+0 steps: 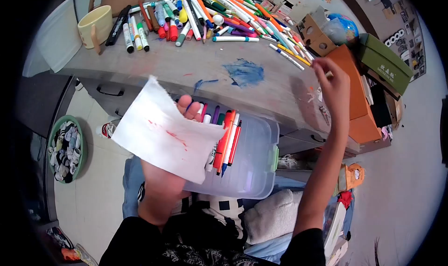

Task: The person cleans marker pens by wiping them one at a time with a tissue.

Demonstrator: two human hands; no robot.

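My left hand (163,182) holds a white sheet of paper (163,135) with red scribbles, together with a bunch of markers (224,140) fanned out behind it. They hang over a clear plastic bin (254,158) resting on my lap. My right hand (333,86) reaches out over the desk's right end, fingers curled near a yellow pen (294,54); whether it grips anything I cannot tell. A big heap of coloured markers (210,14) lies across the far part of the desk (196,65).
A cream mug (95,26) stands at the desk's left, a white lid (58,35) beside it. Cardboard boxes (317,35), a globe (343,28), an orange box (359,98) and a green box (385,61) crowd the right. A green basket (67,147) sits on the floor left.
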